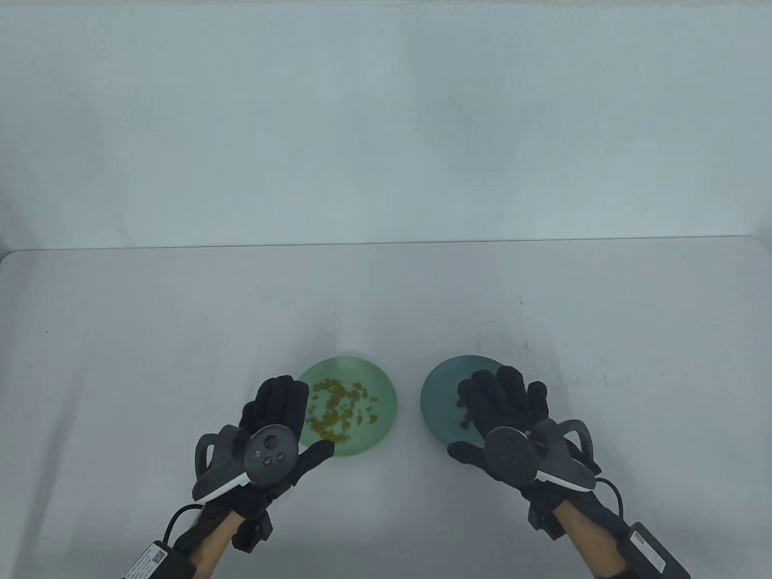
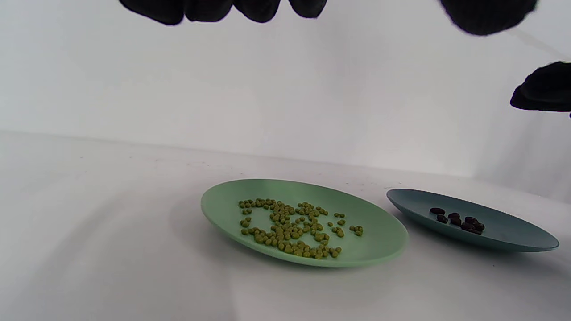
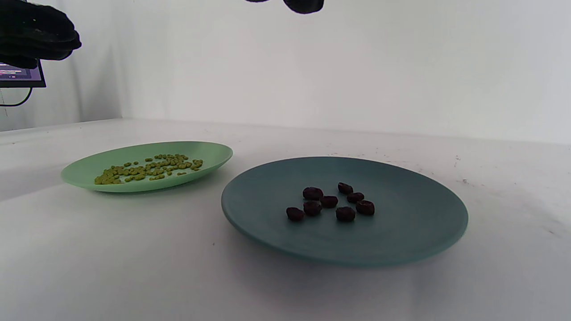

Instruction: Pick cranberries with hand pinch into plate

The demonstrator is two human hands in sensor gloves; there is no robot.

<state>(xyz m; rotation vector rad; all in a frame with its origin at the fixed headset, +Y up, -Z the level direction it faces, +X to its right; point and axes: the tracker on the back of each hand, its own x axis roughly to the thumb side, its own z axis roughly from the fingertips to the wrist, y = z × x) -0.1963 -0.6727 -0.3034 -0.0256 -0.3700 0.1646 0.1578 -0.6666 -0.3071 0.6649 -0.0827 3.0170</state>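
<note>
From the table view, the left hand (image 1: 274, 422) in its black knit glove hovers with fingers spread over the near-left rim of the pale green plate (image 1: 386, 392), and the right hand (image 1: 503, 416) hangs likewise splayed over the matte teal plate (image 1: 437, 380), neither holding anything. The left wrist view shows small, round yellow-green pellets (image 2: 290, 227) scattered across the shallow green plate. In the right wrist view, eight dark, wrinkled cranberries (image 3: 332, 203) cluster mid-dish on the smooth teal plate.
</note>
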